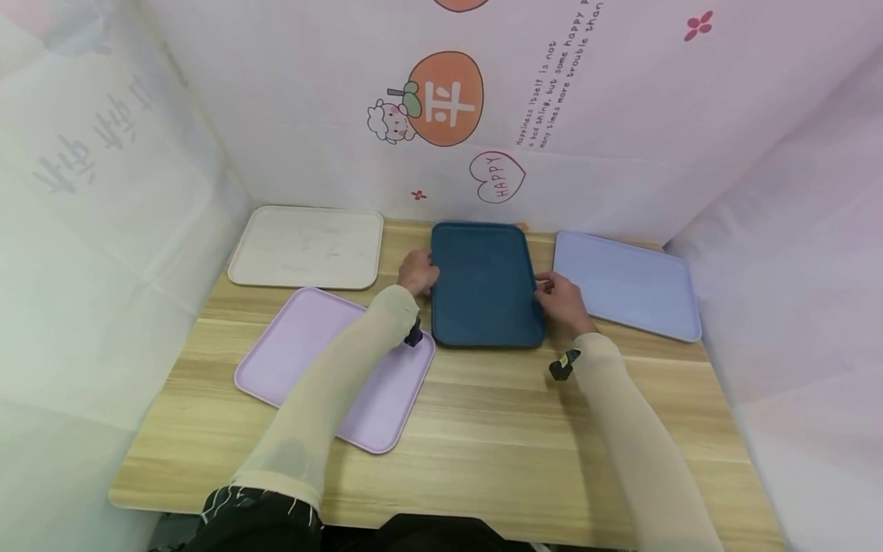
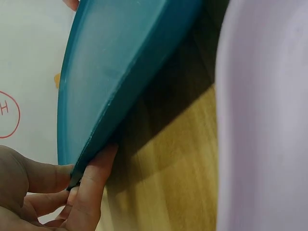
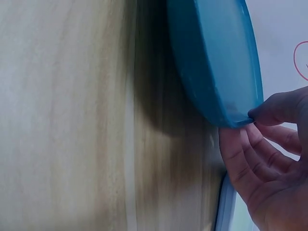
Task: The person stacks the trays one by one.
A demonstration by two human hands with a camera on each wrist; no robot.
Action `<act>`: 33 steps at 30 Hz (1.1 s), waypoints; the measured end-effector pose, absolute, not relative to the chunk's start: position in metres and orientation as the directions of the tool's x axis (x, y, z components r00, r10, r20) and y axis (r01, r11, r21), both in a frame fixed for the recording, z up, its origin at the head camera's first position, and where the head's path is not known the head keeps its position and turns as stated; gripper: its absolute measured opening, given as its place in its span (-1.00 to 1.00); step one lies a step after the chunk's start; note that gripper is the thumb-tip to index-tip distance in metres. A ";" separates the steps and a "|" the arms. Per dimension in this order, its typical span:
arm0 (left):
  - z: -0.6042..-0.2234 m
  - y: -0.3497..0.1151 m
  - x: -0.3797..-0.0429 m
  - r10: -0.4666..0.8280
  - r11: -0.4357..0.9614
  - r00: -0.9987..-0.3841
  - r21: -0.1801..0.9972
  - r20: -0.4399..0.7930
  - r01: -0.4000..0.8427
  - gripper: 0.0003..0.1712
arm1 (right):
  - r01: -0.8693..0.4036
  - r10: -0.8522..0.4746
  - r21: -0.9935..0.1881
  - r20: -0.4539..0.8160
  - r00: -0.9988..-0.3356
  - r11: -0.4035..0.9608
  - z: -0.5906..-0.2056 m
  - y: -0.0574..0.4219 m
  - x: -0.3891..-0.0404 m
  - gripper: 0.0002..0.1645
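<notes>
Dark teal plastic, by the look of it, makes up the tray (image 1: 486,284) at the far middle of the table (image 1: 497,445), held between a person's two hands. Its left side sits in the left hand (image 1: 418,272): the fingers (image 2: 91,190) pinch the edge, thumb on the inner face of the rim and the others against its outer side and underneath. On the opposite side the right hand (image 1: 562,301) does likewise — thumb tip over the rim, fingers (image 3: 240,163) bent below it — so the tray spans the gap between the two grips. Shadow falls on the wood beneath its side walls; whether any part touches the table I cannot tell.

To the far left lies a white tray (image 1: 306,247), well apart from the teal one. Nearer on the left, a lilac tray (image 1: 297,345) lies at a slant under the left sleeve (image 1: 345,360), its right corner just beside the teal tray's near left corner. At the far right, just beyond the right hand, lies a pale blue tray (image 1: 628,284). Behind everything hangs white cloth (image 1: 310,92) — printed with an orange fruit and a red-outlined heart.
</notes>
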State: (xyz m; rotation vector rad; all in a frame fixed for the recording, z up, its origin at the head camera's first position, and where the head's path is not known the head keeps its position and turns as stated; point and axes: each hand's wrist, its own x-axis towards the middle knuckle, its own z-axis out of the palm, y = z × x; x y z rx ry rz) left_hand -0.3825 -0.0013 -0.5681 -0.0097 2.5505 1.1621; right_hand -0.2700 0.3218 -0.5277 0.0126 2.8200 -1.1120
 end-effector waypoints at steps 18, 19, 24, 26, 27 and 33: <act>-0.540 0.006 -0.357 0.146 0.650 -0.934 0.743 -0.326 -0.158 -0.26 | 0.071 -0.003 -0.605 -0.120 -0.993 0.793 -0.527 0.321 -0.265 -0.44; -0.539 0.006 -0.356 0.143 0.651 -0.932 0.740 -0.334 -0.166 -0.27 | 0.071 0.000 -0.600 -0.118 -0.993 0.797 -0.528 0.322 -0.264 -0.44; -0.535 0.004 -0.350 0.137 0.647 -0.925 0.739 -0.355 -0.188 -0.26 | 0.079 0.017 -0.580 -0.111 -0.994 0.811 -0.529 0.321 -0.263 -0.44; -0.537 0.004 -0.351 0.145 0.643 -0.920 0.742 -0.364 -0.192 -0.24 | 0.083 0.023 -0.573 -0.111 -0.994 0.815 -0.529 0.320 -0.263 -0.44; -0.542 0.003 -0.356 0.149 0.640 -0.916 0.742 -0.372 -0.197 -0.23 | 0.085 0.025 -0.570 -0.111 -0.993 0.818 -0.529 0.320 -0.264 -0.44; -0.559 0.004 -0.371 0.157 0.635 -0.906 0.743 -0.392 -0.212 -0.21 | 0.081 0.031 -0.549 -0.100 -0.994 0.832 -0.532 0.319 -0.264 -0.43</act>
